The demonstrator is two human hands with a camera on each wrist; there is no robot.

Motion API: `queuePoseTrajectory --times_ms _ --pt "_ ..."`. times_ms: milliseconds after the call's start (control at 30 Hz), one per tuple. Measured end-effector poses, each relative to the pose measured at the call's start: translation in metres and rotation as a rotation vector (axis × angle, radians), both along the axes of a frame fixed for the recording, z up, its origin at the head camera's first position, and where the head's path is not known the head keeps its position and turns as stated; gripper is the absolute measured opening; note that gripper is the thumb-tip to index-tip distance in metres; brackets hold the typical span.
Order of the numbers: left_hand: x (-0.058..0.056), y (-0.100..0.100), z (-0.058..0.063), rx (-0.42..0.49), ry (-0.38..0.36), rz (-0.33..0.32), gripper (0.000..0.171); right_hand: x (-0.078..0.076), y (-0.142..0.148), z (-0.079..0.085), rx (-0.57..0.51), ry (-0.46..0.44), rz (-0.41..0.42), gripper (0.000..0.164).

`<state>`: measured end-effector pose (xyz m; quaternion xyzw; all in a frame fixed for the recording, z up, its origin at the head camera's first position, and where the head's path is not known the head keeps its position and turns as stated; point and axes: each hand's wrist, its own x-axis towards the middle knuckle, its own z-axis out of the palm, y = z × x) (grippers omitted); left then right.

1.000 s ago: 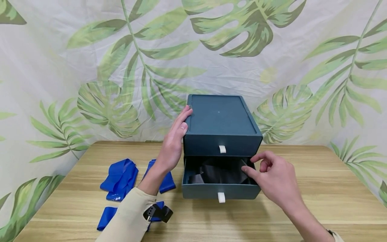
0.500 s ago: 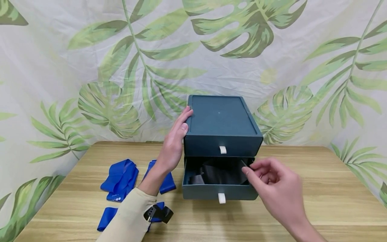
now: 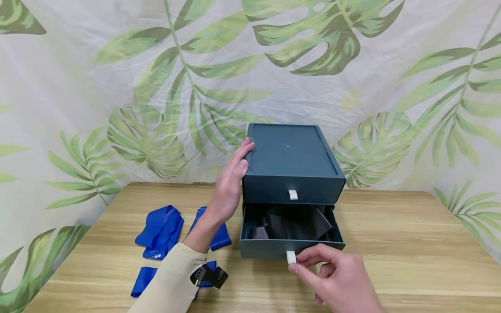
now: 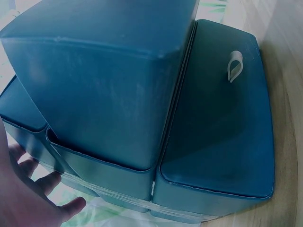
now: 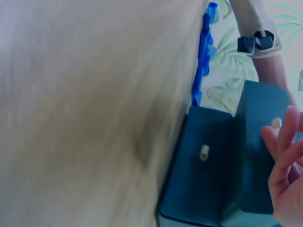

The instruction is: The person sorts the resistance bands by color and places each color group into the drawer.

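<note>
A dark teal two-drawer box (image 3: 291, 150) stands at the middle of the wooden table (image 3: 411, 252). Its lower drawer (image 3: 266, 248) is pulled out, and a black band (image 3: 293, 224) lies crumpled inside. My left hand (image 3: 231, 182) rests flat against the box's left side with straight fingers. My right hand (image 3: 295, 263) is at the drawer front, thumb and forefinger tips beside the white pull tab (image 3: 291, 257), whose face still shows. In the right wrist view my right hand's fingers (image 5: 284, 156) are fairly straight in front of the box (image 5: 255, 156). The left wrist view shows the box (image 4: 118, 85) close up.
Several blue bands (image 3: 160, 230) lie on the table left of the box, partly under my left forearm. A leaf-print cloth (image 3: 117, 87) hangs right behind the table. The upper drawer's tab (image 3: 293, 194) sits flush in the closed drawer front.
My right hand has come out of the open drawer and dropped to the lower pull tab. The black band stays inside. My left hand has kept its place on the box.
</note>
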<state>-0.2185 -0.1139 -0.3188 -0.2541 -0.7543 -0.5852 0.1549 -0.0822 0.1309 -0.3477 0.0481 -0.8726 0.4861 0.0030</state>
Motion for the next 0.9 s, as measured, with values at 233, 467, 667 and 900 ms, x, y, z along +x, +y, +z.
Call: queuePoseTrajectory --times_ms 233,467,667,900 --pt "0.000 -0.001 -0.001 0.000 0.001 0.003 0.054 -0.001 -0.006 -0.005 -0.020 -0.052 -0.061 0.019" --pt "-0.001 0.001 0.000 -0.010 0.005 -0.004 0.054 -0.003 -0.009 -0.006 -0.031 -0.089 -0.102 0.015" --pt "-0.002 0.001 0.000 -0.011 0.002 -0.003 0.055 -0.011 -0.010 -0.006 -0.018 -0.072 -0.093 0.013" --pt "-0.002 0.000 -0.001 -0.011 -0.007 -0.005 0.055 -0.027 -0.008 -0.008 -0.090 -0.028 -0.010 0.011"
